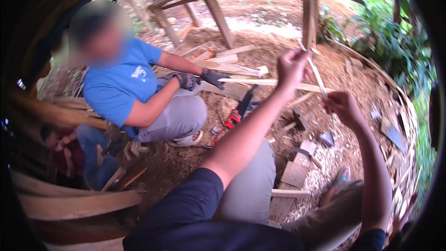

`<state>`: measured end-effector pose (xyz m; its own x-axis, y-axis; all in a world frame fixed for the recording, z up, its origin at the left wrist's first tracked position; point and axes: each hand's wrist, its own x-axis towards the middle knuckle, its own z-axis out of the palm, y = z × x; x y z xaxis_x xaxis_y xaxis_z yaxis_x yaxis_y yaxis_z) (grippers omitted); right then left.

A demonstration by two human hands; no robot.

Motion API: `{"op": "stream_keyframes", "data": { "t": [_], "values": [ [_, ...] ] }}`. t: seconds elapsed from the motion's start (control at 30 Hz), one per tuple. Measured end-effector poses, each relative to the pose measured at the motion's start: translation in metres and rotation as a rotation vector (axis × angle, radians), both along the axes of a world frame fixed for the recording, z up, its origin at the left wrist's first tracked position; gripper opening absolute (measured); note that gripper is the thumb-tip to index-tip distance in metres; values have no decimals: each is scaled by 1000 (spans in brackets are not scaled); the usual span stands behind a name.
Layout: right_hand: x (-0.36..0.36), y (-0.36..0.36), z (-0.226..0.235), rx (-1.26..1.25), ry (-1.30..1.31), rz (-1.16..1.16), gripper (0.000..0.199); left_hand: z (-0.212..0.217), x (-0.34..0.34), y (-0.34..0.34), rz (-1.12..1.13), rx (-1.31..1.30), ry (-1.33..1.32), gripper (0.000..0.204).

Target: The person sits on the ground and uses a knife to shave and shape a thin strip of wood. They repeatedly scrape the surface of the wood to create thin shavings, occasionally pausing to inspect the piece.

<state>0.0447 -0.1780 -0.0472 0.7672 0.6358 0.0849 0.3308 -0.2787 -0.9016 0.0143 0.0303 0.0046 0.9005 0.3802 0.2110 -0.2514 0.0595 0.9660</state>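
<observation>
Seen from the wearer's head, two bare arms reach out over ground strewn with wood shavings (274, 130). A red-handled tool (233, 118) with a dark blade lies there and serves as the landmark. To its right and higher in view, the left hand (292, 69) pinches a thin pale strip (318, 75) near its upper end. Farther right of the tool, the right hand (344, 107) has its fingers closed on the strip's lower end, so the strip slants between the two hands. Just above the tool in view, a long wooden stick (251, 82) runs sideways, passing behind the left wrist; whether the right hand touches it, I cannot tell. To the tool's left, a crouching co-worker (121, 83) in a blue shirt grips the stick's near end in dark gloves (213, 78). Right of the tool lies a hammer (301, 120); below and right of it, wooden boards (293, 174). Well beyond the tool stands a timber frame (217, 16); far to its right grow green plants (388, 42).
</observation>
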Motion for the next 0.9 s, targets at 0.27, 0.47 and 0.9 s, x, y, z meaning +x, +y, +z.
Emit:
{"op": "stream_keyframes", "data": {
  "t": [0.27, 0.47, 0.9],
  "values": [
    [-10, 14, 12, -26, 60, -94, 19, -14, -2, 3, -94, 209, 78, 23],
    [-11, 15, 18, -64, 10, -142, 17, -12, -4, -8, -84, 174, 90, 47],
    [-6, 14, 12, 20, 97, -143, 12, -25, -3, -12, -274, 335, 177, 21]
  ]
}}
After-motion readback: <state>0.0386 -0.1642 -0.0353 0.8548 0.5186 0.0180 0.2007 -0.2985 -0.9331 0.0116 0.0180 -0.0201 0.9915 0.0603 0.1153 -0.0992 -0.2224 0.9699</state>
